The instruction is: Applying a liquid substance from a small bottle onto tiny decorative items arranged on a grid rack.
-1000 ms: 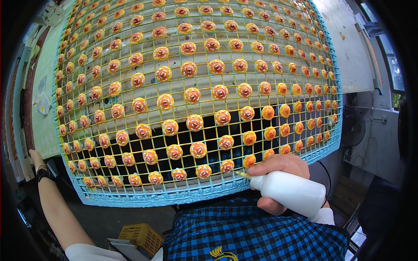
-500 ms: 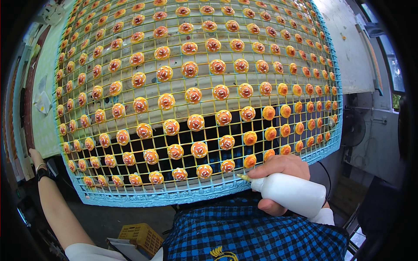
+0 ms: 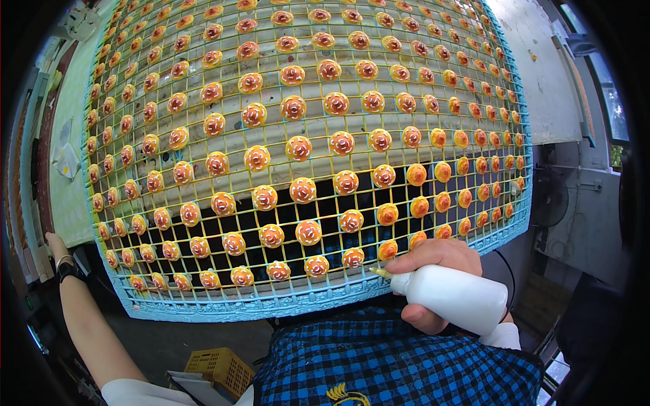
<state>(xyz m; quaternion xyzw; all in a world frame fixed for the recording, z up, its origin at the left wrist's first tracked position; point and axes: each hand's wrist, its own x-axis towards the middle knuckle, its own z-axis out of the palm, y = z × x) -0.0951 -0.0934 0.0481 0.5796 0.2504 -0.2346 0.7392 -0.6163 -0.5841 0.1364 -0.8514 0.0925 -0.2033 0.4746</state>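
My right hand [image 3: 440, 260] is closed around a white squeeze bottle [image 3: 457, 298], which lies tilted in my grip. Its thin yellowish nozzle [image 3: 380, 273] points left, over the near edge of a wire grid panel [image 3: 284, 308] with a light blue frame. Rows of round orange-and-yellow flower-like pieces [image 3: 309, 231] sit on the grid. White dabs mark those at the left and middle, while several at the lower right, such as an orange piece [image 3: 388, 214] near the nozzle, show none. At the far left, my left hand [image 3: 55, 245] reaches beside the panel, its fingers mostly hidden.
A pale green surface [image 3: 71, 196] lies left of the panel, with a white scrap on it. Below stands a yellow plastic crate [image 3: 220, 369]. To the right are a pale board [image 3: 545, 81], a fan [image 3: 547, 196] and a dark cable [image 3: 508, 274].
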